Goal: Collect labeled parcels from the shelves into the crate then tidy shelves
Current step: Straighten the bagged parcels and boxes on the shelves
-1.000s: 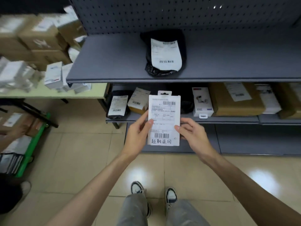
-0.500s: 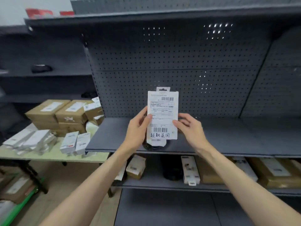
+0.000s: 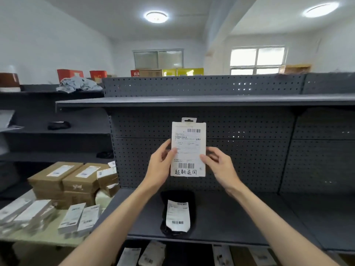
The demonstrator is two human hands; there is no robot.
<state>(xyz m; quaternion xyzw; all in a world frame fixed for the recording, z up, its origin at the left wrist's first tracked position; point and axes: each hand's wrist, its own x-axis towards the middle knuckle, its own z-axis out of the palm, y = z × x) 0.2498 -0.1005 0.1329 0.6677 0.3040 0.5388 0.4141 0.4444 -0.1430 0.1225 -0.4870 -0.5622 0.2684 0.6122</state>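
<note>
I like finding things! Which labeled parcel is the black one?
The black bag lying on the shelf, below the white parcel held up by both hands.

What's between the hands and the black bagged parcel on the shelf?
Only the white labeled parcel that the left hand and right hand hold. Below them, the black bagged parcel lies uncovered on the shelf.
</note>
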